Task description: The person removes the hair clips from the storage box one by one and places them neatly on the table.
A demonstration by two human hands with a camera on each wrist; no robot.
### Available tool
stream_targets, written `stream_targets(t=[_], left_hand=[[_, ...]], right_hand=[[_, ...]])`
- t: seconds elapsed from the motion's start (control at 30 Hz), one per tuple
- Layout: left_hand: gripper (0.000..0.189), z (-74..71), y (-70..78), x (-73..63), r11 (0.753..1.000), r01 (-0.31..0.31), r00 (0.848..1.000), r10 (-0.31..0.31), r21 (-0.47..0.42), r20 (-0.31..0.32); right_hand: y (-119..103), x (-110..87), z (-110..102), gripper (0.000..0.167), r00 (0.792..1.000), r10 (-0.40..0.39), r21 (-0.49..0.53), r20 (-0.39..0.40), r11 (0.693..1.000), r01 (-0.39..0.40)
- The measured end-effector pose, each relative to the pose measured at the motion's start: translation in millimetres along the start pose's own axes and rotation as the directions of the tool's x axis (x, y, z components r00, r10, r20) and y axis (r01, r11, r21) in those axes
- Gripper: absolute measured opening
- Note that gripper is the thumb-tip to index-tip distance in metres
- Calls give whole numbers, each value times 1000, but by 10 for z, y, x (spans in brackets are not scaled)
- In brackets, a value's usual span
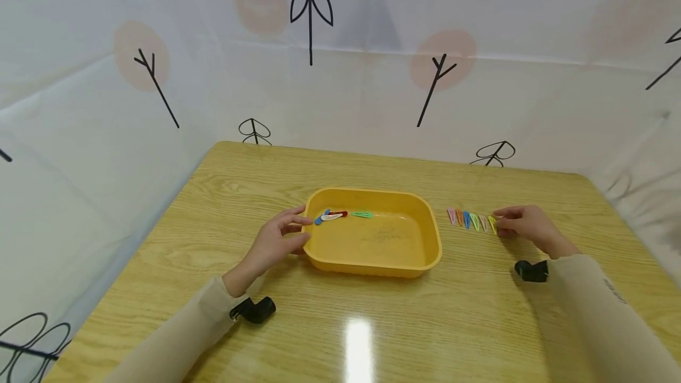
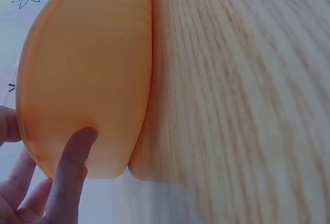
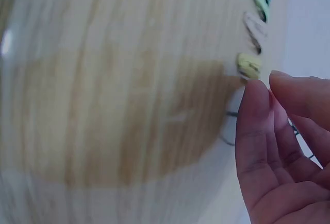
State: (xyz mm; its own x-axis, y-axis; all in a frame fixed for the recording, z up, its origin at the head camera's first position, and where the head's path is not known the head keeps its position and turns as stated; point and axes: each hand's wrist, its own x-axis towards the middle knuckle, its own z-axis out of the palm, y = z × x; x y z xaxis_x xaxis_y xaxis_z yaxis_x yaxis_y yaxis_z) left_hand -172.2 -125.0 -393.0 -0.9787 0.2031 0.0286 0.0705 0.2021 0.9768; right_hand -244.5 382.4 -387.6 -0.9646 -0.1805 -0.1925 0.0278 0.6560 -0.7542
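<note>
My left hand (image 1: 276,238) is at the left end of a yellow plastic tray (image 1: 367,269), fingers spread and loosely bent at its rim. In the left wrist view, the thumb lies against the tray's outer wall (image 2: 103,69). Inside the tray are several snap hair clips, among them a green clip (image 1: 362,214) and a red clip (image 1: 339,213). My right hand (image 1: 524,226) is at the right end of a row of clips on the table. Its thumb and index fingertips stand slightly apart, right beside the yellow hair clip (image 3: 249,65).
The row runs leftward from the yellow clip through beige, green, blue and orange to a pink clip (image 1: 451,216). Everything stands on a wood-grain table (image 1: 319,312), with a patterned white cloth (image 1: 362,93) behind. A black wrist camera (image 1: 531,271) sticks out below the right sleeve.
</note>
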Motion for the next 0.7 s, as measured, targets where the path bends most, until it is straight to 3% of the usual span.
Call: stream_targets(t=[0.37,0.7], left_hand=[[32,-10,-16,-2,1000,-1,1000,1,-8,12],[33,-14,-21,-2,1000,0,1000,0,-19,15]], right_hand=[[-170,-63,-71,41,994,-84,-124,-66,989,75],[-485,-117,-102,41,984,-146,-155,-106,979,129]])
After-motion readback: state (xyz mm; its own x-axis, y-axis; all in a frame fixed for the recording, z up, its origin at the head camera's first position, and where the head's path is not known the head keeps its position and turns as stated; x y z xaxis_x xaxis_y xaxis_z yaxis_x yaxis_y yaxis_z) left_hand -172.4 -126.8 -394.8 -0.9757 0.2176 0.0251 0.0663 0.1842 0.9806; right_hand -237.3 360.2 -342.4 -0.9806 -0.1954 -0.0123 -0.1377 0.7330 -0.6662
